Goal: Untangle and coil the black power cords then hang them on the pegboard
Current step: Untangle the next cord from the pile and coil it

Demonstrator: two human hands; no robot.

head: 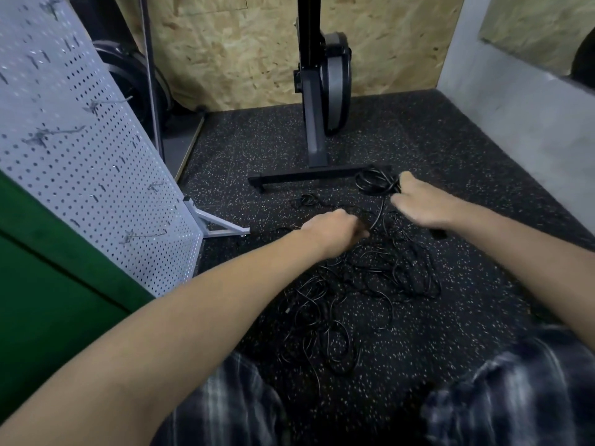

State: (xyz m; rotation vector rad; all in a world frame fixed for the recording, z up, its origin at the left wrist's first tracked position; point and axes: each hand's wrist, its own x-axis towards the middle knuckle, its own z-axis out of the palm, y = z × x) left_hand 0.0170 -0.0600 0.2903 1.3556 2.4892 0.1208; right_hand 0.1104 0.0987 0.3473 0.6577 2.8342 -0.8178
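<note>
Speckled black rubber floor (467, 156) fills most of my feed, closed at the back by a chipboard wall (225, 53) and on the right by a grey wall (515, 101). On the left a white pegboard (80, 156) stands on a metal foot, with a green panel (48, 284) in front of it at the frame's edge. A dark exercise machine (322, 91) stands upright against the chipboard, its base bar (306, 178) lying flat across the floor. Plaid cloth (231, 407) covers both knees at the bottom of my view.

Between the knees and the base bar, the black power cords (370, 278) lie on the floor in one loose tangle of overlapping loops, well apart from the pegboard. A tighter coil (373, 183) sits just beside the bar's right end.

Both arms reach forward over the tangle. The left hand (335, 230) is a fist, its fingers clamped on a strand (380, 210) that runs up toward the coil. The right hand (421, 204) meets the coil's right edge, thumb raised; blur keeps me from telling whether its fingers grip it.

Small metal hooks (141, 235) stick out of the pegboard, none carrying a cord.
</note>
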